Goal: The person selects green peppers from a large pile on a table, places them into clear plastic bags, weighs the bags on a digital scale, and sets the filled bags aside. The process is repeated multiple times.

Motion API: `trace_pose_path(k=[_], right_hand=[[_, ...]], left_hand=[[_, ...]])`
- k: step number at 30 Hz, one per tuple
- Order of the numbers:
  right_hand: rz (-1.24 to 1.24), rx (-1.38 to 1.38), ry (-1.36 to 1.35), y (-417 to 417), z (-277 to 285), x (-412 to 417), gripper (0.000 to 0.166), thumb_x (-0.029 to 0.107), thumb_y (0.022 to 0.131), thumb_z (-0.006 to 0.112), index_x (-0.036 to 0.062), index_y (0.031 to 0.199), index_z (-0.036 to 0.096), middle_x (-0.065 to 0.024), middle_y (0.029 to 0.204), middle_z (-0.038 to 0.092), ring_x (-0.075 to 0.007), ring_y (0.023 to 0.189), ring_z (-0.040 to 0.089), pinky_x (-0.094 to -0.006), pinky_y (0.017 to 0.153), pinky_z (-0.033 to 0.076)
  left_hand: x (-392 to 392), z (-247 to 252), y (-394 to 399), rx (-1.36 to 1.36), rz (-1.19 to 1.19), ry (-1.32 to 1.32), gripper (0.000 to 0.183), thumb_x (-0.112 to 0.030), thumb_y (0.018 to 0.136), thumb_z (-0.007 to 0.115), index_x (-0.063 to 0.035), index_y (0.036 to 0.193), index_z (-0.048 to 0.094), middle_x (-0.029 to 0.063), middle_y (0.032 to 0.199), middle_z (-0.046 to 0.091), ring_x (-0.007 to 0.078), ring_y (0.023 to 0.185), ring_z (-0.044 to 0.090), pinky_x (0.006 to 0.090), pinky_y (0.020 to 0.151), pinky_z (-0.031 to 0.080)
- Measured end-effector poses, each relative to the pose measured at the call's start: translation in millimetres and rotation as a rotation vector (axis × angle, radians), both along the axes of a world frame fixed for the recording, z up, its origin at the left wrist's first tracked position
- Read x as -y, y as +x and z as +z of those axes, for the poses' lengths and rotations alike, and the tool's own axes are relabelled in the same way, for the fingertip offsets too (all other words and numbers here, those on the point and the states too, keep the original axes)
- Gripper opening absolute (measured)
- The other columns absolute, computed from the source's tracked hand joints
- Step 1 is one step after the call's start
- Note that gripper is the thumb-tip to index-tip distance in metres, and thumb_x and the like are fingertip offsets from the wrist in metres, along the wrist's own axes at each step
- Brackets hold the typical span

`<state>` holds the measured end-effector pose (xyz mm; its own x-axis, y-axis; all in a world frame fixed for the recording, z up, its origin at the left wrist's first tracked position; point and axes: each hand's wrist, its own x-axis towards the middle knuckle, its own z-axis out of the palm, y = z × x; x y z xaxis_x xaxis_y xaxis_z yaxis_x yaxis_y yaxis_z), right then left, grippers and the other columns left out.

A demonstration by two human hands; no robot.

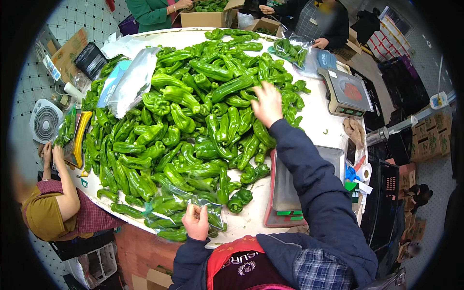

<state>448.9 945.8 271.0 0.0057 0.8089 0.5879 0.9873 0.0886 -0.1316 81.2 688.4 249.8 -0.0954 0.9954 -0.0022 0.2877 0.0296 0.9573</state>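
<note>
My left hand (pixel 195 221) pinches the edge of a clear plastic bag (pixel 167 214) with several long green peppers inside. The bag lies at the table's near edge, against the front of a large heap of green peppers (pixel 181 128). Toward the heap's right side, my right hand (pixel 268 103) is stretched out over the peppers. Its fingers are apart and slightly bent, with nothing visible in them; whether the fingertips touch a pepper cannot be told. Beneath my right forearm, partly hidden by the sleeve, is a red weighing scale (pixel 270 203) with a metal pan (pixel 288 181).
A second scale (pixel 346 90) stands at the right of the white table (pixel 319 125). Flat plastic bags (pixel 132 83) lie on the heap's left. Scissors (pixel 83 178) and a yellow-framed device (pixel 81 139) are by a co-worker's hands (pixel 54 154). Another co-worker's hand (pixel 320 43) is beside a bag of peppers (pixel 290 50).
</note>
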Motion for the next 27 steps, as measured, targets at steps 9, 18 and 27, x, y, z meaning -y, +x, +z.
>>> trace_pose_path(k=[9,18,27], right_hand=[[-0.144,-0.696,-0.206,83.7,-29.2,-10.6,0.07,0.028,0.075,0.088,0.011,0.136,0.057,-0.0234,0.119,0.07,-0.038,0.112,0.067,-0.0448,0.098,0.052],[0.219,-1.341,0.021,50.4,55.1,65.3,0.05,0.003,0.089,0.077,-0.0002,0.135,0.058,-0.0093,0.112,0.069,-0.0154,0.098,0.065,-0.0285,0.088,0.053],[0.397,-1.9,-0.587,-32.0,51.3,165.3,0.038,0.018,0.102,0.064,0.0045,0.137,0.058,-0.0027,0.101,0.067,-0.0122,0.091,0.069,-0.0338,0.08,0.061]], left_hand=[[5.8,1.6,-0.8,-0.048,0.031,0.01,0.028,-0.004,0.093,0.073,-0.0041,0.078,0.049,-0.002,0.063,0.047,0.0049,0.056,0.04,0.0237,0.051,0.034],[16.3,18.6,-2.3,-0.043,0.075,0.046,0.02,-0.003,0.096,0.069,-0.0029,0.086,0.052,-0.002,0.069,0.051,0.0042,0.059,0.044,0.0225,0.054,0.038],[22.7,27.8,-5.1,0.095,0.16,0.029,0.011,-0.002,0.102,0.061,-0.0051,0.098,0.051,-0.0053,0.079,0.046,0.0022,0.068,0.039,0.0209,0.058,0.031]])
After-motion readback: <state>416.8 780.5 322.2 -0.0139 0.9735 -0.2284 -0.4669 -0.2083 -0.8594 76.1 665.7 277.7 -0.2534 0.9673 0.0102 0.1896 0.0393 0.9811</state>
